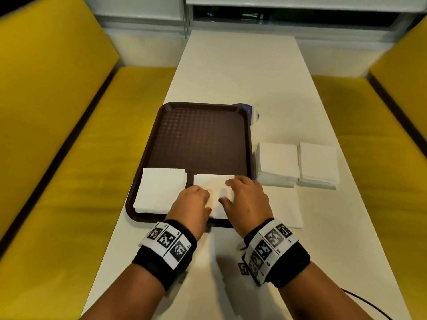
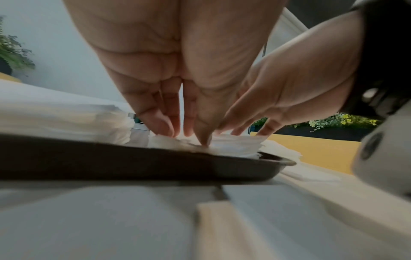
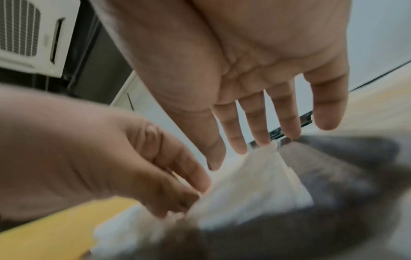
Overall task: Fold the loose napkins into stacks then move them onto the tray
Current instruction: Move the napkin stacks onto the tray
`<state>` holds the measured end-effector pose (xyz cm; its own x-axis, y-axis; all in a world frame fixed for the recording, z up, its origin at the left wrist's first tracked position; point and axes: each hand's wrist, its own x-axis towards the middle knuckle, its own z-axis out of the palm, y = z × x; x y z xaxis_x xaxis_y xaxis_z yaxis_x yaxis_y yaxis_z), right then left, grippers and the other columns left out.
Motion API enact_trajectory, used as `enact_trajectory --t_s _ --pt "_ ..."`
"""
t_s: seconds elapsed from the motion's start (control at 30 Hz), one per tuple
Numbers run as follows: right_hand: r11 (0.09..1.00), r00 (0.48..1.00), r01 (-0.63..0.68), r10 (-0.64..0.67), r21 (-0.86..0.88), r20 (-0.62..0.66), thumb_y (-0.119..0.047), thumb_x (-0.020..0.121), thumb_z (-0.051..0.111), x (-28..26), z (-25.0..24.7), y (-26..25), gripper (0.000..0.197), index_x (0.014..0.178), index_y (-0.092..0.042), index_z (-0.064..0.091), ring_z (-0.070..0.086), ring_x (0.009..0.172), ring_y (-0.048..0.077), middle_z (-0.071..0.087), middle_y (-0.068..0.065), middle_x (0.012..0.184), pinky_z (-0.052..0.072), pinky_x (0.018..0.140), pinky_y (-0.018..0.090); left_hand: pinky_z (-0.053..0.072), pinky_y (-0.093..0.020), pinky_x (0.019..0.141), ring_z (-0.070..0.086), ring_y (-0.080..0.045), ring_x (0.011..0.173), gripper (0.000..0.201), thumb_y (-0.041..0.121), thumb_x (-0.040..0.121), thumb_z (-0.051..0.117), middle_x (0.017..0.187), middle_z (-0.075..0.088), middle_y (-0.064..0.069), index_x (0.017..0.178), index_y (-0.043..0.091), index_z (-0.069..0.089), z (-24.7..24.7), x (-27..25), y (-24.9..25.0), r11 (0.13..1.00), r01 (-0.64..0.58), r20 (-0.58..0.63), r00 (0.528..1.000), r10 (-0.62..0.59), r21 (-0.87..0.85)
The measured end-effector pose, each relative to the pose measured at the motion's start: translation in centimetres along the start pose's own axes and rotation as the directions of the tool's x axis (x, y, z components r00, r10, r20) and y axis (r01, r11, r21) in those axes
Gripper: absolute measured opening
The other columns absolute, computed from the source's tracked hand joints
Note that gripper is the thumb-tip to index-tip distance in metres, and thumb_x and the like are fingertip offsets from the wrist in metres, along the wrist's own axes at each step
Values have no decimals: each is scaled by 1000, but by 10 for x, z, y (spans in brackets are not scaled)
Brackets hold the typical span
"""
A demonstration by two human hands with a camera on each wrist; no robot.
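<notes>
A brown tray (image 1: 147, 158) lies on the white table (image 1: 231, 65). One folded napkin stack (image 1: 161, 190) sits in its near left corner. A second stack (image 1: 213, 183) lies in the near right part, under both hands. My left hand (image 1: 203, 192) touches this stack's (image 2: 235, 146) left edge with its fingertips (image 2: 164, 128) pointing down. My right hand (image 1: 227, 190) hovers just over the stack (image 3: 255, 184), fingers (image 3: 255, 123) straight and spread, holding nothing. Two more stacks (image 1: 277, 162) (image 1: 318, 162) stand on the table right of the tray.
A flat white napkin (image 1: 286, 209) lies on the table beside the tray's near right corner. A purple object (image 1: 251, 112) peeks out behind the tray's far right corner. Yellow bench seats (image 1: 69, 158) run along both sides of the table.
</notes>
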<state>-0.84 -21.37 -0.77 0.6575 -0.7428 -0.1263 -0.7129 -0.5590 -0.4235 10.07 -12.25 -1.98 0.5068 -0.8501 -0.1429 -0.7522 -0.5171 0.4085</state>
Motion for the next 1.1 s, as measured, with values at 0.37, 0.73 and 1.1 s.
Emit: enact_trajectory --t_s 0.37,0.73,1.1 --pt "917 917 -400 400 -10 2 -37 89 67 -9 -41 119 54 132 -9 52 49 123 34 52 16 131 38 103 38 44 -32 98 45 -16 117 28 35 96 54 124 54 5 119 22 61 -1 -14 38 999 -47 -116 992 47 5" --pt "903 899 -425 429 -58 87 -32 90 66 -2 -32 122 42 127 -14 55 47 122 34 46 15 130 45 97 40 43 -30 96 45 -15 118 27 36 95 55 124 54 6 118 23 61 7 -28 59 999 -43 -107 993 41 -22" --pt "774 951 -228 306 590 -34 -24 88 68 -34 -56 105 14 88 -14 59 64 80 27 68 9 90 54 72 41 45 -16 74 59 -5 90 45 35 91 64 111 61 4 129 18 47 12 -37 70 798 113 27 992 -121 -593"
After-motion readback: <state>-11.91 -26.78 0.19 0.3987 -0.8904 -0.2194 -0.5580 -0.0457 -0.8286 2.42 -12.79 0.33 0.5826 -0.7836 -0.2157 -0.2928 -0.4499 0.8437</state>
